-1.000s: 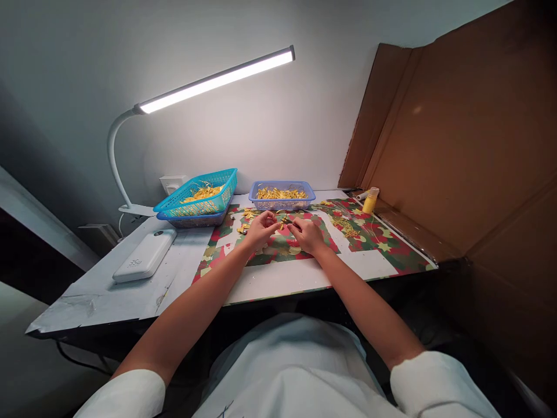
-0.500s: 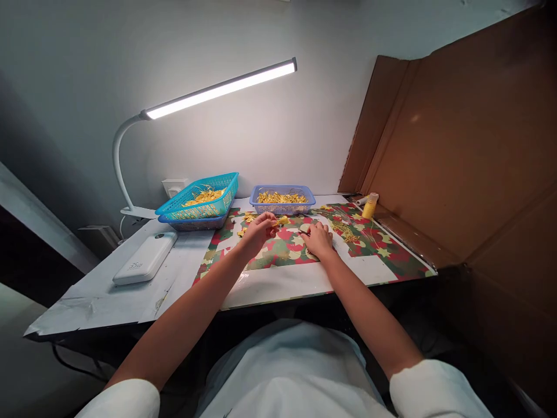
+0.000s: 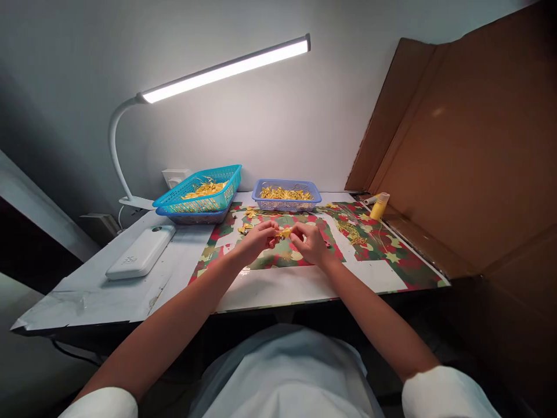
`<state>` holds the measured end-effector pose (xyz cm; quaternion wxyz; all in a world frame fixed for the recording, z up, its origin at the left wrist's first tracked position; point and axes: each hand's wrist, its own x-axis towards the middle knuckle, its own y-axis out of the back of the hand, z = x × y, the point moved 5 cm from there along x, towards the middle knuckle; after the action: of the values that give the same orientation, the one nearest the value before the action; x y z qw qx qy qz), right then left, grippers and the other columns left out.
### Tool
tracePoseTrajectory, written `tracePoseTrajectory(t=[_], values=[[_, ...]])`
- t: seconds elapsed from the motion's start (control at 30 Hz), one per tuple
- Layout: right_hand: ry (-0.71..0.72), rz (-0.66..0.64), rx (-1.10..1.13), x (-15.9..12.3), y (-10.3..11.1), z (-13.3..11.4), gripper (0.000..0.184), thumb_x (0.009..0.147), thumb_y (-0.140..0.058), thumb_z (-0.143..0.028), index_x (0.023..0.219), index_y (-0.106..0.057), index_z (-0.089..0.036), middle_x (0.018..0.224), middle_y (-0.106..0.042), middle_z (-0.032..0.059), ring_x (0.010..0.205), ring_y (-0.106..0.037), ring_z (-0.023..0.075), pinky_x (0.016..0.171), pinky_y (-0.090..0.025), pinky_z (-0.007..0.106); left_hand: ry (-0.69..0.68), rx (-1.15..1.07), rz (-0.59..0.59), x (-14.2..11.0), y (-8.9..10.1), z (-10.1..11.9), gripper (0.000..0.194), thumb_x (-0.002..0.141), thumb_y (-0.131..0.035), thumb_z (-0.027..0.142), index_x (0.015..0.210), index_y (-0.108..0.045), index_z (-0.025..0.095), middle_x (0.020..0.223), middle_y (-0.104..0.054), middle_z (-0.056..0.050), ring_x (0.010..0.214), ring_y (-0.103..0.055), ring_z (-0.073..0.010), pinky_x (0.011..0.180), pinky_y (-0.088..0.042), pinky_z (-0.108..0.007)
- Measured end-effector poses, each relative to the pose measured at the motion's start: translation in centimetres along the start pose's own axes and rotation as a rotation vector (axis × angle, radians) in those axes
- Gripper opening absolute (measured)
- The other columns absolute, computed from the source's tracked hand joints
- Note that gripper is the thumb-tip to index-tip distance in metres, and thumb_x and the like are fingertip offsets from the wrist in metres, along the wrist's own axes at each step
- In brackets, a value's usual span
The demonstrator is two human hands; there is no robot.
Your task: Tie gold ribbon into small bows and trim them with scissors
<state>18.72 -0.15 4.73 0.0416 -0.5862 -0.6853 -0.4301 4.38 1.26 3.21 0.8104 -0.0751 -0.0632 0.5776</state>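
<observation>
Left hand (image 3: 261,238) and right hand (image 3: 312,244) in pinches on gold piece (image 3: 285,233); “35W” power bank (image 3: 143,249).

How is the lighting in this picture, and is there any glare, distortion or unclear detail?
Head view: the lamp is a glaring white bar, brightening the wall behind; below the table it is very dark; a faint glint shows on the cardboard; the forearms look stretched by the lens; the yellow piece between left hand and right hand is too small for detail.

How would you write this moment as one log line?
left hand: holds gold piece | right hand: at same piece | beyond: lavender basket | lamp: lit
</observation>
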Motion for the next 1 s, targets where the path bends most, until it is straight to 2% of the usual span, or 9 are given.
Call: tracePoseTrajectory(t=[0.13, 0.23, 0.37, 0.5, 0.6, 0.73, 0.8, 0.87, 1.0], values=[[-0.003, 0.05, -0.057, 0.2, 0.0, 0.0, 0.015, 0.075, -0.048, -0.03, 0.065, -0.042, -0.022, 0.063, -0.05, -0.0011, 0.061, -0.045, 0.0133, 0.06, -0.035, 0.026, -0.195, 0.138, 0.039, -0.3, 0.2, 0.3, 0.018, 0.065, -0.067, 0.026, 0.074, -0.053, 0.02, 0.061, -0.053, 0.004, 0.055, -0.049, -0.0099, 0.053, -0.035, -0.024], [0.006, 0.052, -0.067, 0.2, -0.2, 0.0, 0.016, 0.077, -0.046, -0.028, 0.064, -0.041, -0.021, 0.062, -0.048, -0.0014, 0.061, -0.044, 0.0135, 0.061, -0.033, 0.027, -0.297, 0.175, 0.015, -0.8, -0.4, 0.4, 0.02, 0.069, -0.069, 0.031, 0.075, -0.053, 0.021, 0.067, -0.053, 0.002, 0.059, -0.05, -0.0111, 0.056, -0.038, -0.025], [-0.023, 0.032, -0.112, 0.0, -0.4, -0.2, 0.021, 0.083, -0.041, -0.028, 0.063, -0.043, -0.021, 0.063, -0.051, 0.0001, 0.064, -0.046, 0.0142, 0.063, -0.032, 0.027, -0.362, 0.236, -0.036, -1.2, -1.1, 0.2, 0.02, 0.076, -0.066, 0.034, 0.077, -0.052, 0.02, 0.071, -0.052, 0.001, 0.063, -0.049, -0.0115, 0.059, -0.04, -0.025], [-0.029, 0.01, -0.243, 0.0, -0.2, -0.5, 0.027, 0.085, -0.041, -0.025, 0.06, -0.048, -0.019, 0.062, -0.053, 0.0004, 0.064, -0.046, 0.0138, 0.066, -0.03, 0.029, -0.364, 0.366, -0.005, -1.3, -1.0, 0.0, 0.018, 0.08, -0.061, 0.033, 0.079, -0.049, 0.02, 0.068, -0.047, 0.003, 0.06, -0.043, -0.0102, 0.057, -0.037, -0.024], [0.007, 0.068, -0.319, 0.1, 0.2, -0.7, 0.029, 0.085, -0.042, -0.022, 0.058, -0.051, -0.018, 0.06, -0.053, 0.0001, 0.063, -0.047, 0.0132, 0.067, -0.028, 0.03, -0.381, 0.43, 0.024, -1.3, -0.9, 0.4, 0.015, 0.082, -0.058, 0.03, 0.083, -0.048, 0.02, 0.067, -0.046, 0.004, 0.059, -0.041, -0.0092, 0.056, -0.035, -0.022], [0.049, 0.119, -0.264, 0.7, 0.8, -0.8, 0.023, 0.086, -0.043, -0.02, 0.069, -0.059, -0.019, 0.069, -0.061, 0.0009, 0.069, -0.054, 0.0145, 0.071, -0.031, 0.031, -0.425, 0.502, 0.072, -1.2, -1.0, 1.6, 0.01, 0.085, -0.052, 0.026, 0.081, -0.045, 0.02, 0.065, -0.046, 0.005, 0.059, -0.041, -0.0091, 0.055, -0.036, -0.021], [0.074, 0.128, -0.215, 1.1, 1.2, -0.8, 0.014, 0.084, -0.048, -0.021, 0.081, -0.061, -0.021, 0.079, -0.065, 0.0022, 0.077, -0.058, 0.0167, 0.074, -0.034, 0.032, -0.452, 0.593, 0.093, -1.0, -1.0, 2.2, 0.006, 0.084, -0.05, 0.022, 0.081, -0.045, 0.02, 0.065, -0.047, 0.005, 0.058, -0.042, -0.0091, 0.055, -0.036, -0.021], [0.099, 0.122, -0.189, 1.4, 1.5, -0.7, 0.012, 0.08, -0.053, -0.024, 0.09, -0.059, -0.021, 0.085, -0.065, 0.0035, 0.082, -0.058, 0.0189, 0.076, -0.037, 0.033, -0.494, 0.725, 0.107, -0.8, -0.9, 2.5, 0.003, 0.082, -0.049, 0.018, 0.082, -0.047, 0.02, 0.068, -0.051, 0.004, 0.058, -0.045, -0.0093, 0.055, -0.038, -0.022], [0.05, 0.03, -0.185, 2.0, 1.2, 0.8, 0.012, 0.078, -0.057, -0.028, 0.085, -0.053, -0.02, 0.077, -0.06, 0.0016, 0.073, -0.054, 0.0173, 0.073, -0.035, 0.032, -0.657, 1.0, 0.136, 0.1, -0.4, 2.1, 0.008, 0.08, -0.05, 0.014, 0.085, -0.052, 0.02, 0.071, -0.058, 0.002, 0.061, -0.051, -0.0119, 0.06, -0.039, -0.025]])
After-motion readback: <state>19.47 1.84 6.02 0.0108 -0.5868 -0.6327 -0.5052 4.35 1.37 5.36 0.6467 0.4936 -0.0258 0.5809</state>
